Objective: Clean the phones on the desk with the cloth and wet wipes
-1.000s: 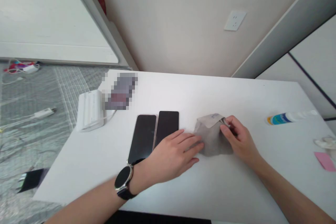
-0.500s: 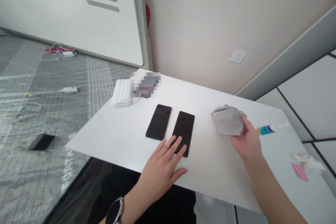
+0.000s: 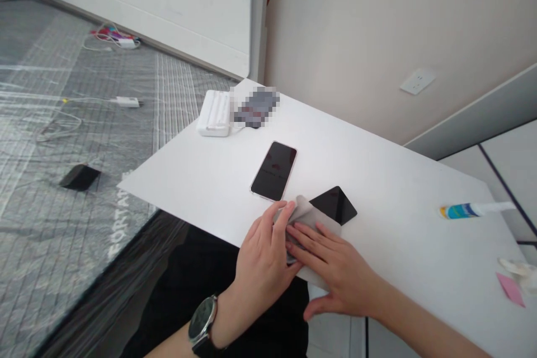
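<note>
My left hand point(image 3: 264, 251) is closed around the near end of a black smartphone point(image 3: 338, 205), fingers curled over one edge and thumb at the other. A grey cloth point(image 3: 308, 214) lies over much of that phone, whose far end shows dark and glossy. Flat on the cloth rests my right hand point(image 3: 335, 268), its fingers stretched out and its thumb spread apart toward the table's front edge. The phone's near part is mostly hidden by the cloth and both hands. Just beyond my left hand, a second smartphone point(image 3: 274, 170) with a pale rim lies screen up.
A white power bank point(image 3: 215, 113) with a cable sits near the far left corner of the white table point(image 3: 180, 179), beside a blurred-out item point(image 3: 258, 106). To the right lie a small bottle point(image 3: 461, 211), a pink paper point(image 3: 510, 289) and crumpled white tissue point(image 3: 520, 268).
My right hand has carried the cloth left onto the phone and flattened over it. My left hand has gone from lying on the phone to gripping it, and the phone has turned. The view has shifted.
</note>
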The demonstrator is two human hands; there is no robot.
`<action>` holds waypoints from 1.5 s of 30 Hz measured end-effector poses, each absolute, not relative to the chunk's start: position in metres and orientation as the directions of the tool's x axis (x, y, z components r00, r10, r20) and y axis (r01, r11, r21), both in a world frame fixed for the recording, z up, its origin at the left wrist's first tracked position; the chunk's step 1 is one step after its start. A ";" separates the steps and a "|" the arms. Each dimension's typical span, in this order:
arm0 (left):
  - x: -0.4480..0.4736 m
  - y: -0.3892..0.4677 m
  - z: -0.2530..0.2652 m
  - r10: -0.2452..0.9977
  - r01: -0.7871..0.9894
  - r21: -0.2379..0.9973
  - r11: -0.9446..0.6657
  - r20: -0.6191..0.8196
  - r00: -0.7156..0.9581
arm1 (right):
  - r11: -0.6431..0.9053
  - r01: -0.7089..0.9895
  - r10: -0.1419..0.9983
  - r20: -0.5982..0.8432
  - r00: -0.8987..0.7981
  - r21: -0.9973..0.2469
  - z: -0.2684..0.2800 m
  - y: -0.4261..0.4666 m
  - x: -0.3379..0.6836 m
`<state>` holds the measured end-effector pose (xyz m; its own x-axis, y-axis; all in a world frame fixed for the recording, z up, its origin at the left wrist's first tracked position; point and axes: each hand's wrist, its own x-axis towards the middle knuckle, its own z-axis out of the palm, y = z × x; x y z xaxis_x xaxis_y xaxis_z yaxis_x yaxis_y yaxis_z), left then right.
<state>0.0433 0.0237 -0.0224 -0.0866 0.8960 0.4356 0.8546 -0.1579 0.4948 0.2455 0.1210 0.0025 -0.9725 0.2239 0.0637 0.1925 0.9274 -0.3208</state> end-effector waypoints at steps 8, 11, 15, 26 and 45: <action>0.044 0.027 -0.019 0.904 0.833 0.536 -0.137 0.411 -0.116 | 0.917 0.309 0.353 0.151 -0.924 -0.252 0.003 0.135 0.258; 0.045 0.027 -0.020 0.909 0.827 0.549 -0.122 0.396 -0.128 | 0.924 0.185 0.222 0.076 -0.972 -0.333 0.006 0.138 0.251; 0.045 0.028 -0.019 0.899 0.834 0.537 -0.122 0.415 -0.136 | 0.874 0.422 0.461 0.136 -0.877 -0.240 0.008 0.152 0.248; 0.045 0.032 -0.017 0.891 0.883 0.454 -0.122 0.442 -0.104 | 0.890 0.362 0.417 0.174 -0.892 -0.278 0.008 0.151 0.255; 0.040 0.033 -0.024 0.865 0.966 0.234 -0.111 0.501 -0.022 | 0.817 0.479 0.532 0.102 -0.840 -0.320 0.004 0.155 0.254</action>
<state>0.0396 0.0330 -0.0236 -0.0222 0.8654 0.5006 0.9658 -0.1107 0.2343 0.2535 0.1550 0.0042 -0.8404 0.5323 0.1019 0.4790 0.8174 -0.3199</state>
